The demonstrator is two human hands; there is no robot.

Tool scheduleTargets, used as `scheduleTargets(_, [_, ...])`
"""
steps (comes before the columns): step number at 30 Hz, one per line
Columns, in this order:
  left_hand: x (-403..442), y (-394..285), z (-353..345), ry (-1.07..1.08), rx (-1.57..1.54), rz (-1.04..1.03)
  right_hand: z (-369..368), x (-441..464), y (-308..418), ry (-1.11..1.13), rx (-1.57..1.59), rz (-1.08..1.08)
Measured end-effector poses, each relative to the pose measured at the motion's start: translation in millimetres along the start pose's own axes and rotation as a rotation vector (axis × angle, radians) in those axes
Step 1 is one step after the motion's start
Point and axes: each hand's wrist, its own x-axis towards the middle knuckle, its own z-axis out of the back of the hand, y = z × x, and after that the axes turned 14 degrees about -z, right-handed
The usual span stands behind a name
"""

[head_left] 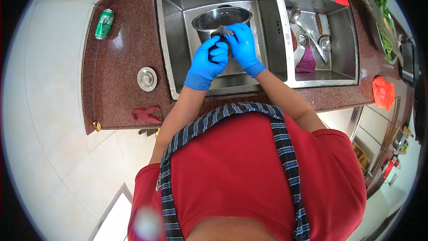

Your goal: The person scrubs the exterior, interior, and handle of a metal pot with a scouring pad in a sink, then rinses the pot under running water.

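Note:
A metal pot [243, 17] stands in the large left basin of the sink, its near side partly hidden by my hands. My left hand [206, 62], in a blue glove, is closed around a black handle [214, 52] at the pot's near side. Also gloved in blue, my right hand [243, 47] pinches a grey wire scourer [224, 31] against the top of that handle, just in front of the pot's rim. The two hands are close together, and my fingers cover much of the handle.
In the right basin lie a ladle [294, 15], a scrub brush [323, 24], a purple cloth [306, 61] and metal drain parts [303, 39]. On the left counter are a green can [104, 24], a sink strainer [147, 79] and a red clamp-like tool [146, 114]. A red plastic bag [383, 93] hangs at right.

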Motion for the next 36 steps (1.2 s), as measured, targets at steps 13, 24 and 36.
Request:
scheduleTargets(13, [-2.3,2.9,-8.1,-0.173,-0.094,0.009,9.3,-24.0,-21.4,0.019,0.331,-0.545])
scheduleTargets(24, [9.9,-8.3,-7.5,-0.06,-0.172,-0.045,-32.6,-44.6,-27.8,0.232,-0.083,-0.158])
scheduleTargets(36, [8.7,-8.6,-13.1,-0.076,-0.141,0.026,-22.8,24.5,-15.9,0.024,0.327,-0.441])
